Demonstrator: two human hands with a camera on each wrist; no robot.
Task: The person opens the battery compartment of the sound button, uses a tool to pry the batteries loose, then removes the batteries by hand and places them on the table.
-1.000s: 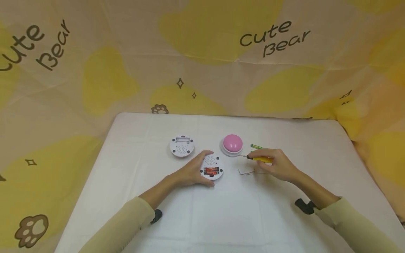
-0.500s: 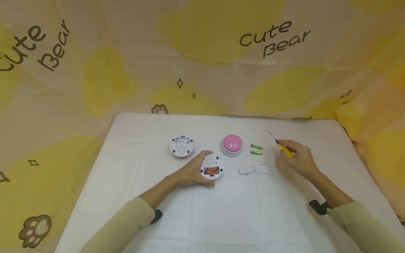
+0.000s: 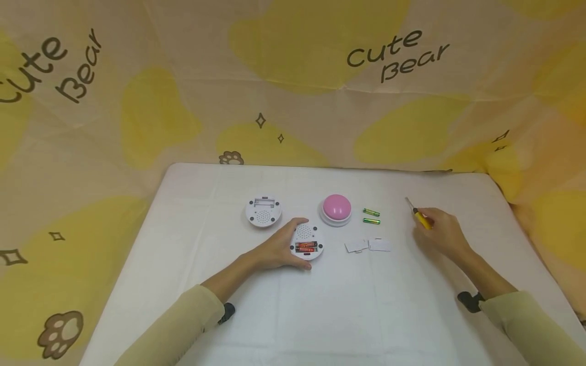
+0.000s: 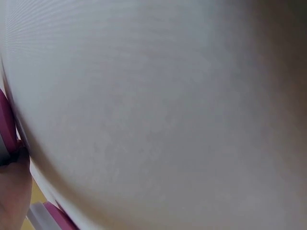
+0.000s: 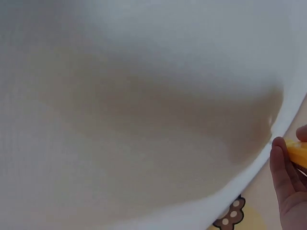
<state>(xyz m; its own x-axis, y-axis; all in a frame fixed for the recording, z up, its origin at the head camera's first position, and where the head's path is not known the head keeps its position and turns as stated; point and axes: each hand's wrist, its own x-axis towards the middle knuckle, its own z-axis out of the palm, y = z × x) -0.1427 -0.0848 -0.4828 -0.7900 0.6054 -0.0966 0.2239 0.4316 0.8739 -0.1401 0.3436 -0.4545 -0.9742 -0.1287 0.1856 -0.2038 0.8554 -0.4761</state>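
Observation:
A round white device (image 3: 304, 233) lies bottom-up near the table's middle, two red batteries (image 3: 306, 247) in its uncovered compartment. My left hand (image 3: 277, 250) grips its left side, thumb at the near edge and fingers round the far edge. To the right, my right hand (image 3: 443, 232) holds a screwdriver (image 3: 422, 219) by its yellow handle, the metal shaft pointing away and to the left. In the right wrist view the yellow handle (image 5: 297, 152) sits between thumb and fingers. The left wrist view catches only part of the left hand (image 4: 13, 191) beside a magenta-edged device (image 4: 6, 125).
Another upturned white device (image 3: 263, 212) with a bare battery compartment is at the back left. A pink-domed button (image 3: 337, 208) stands upright. Right of it lie two green batteries (image 3: 371, 221). Two white battery covers (image 3: 379, 245) lie nearer. A patterned cloth (image 3: 293, 91) hangs behind the table.
My right hand has moved right, carrying the screwdriver away from the pink button's base; its tip now points up-left. The covers and green batteries are uncovered to view. My left hand stays still.

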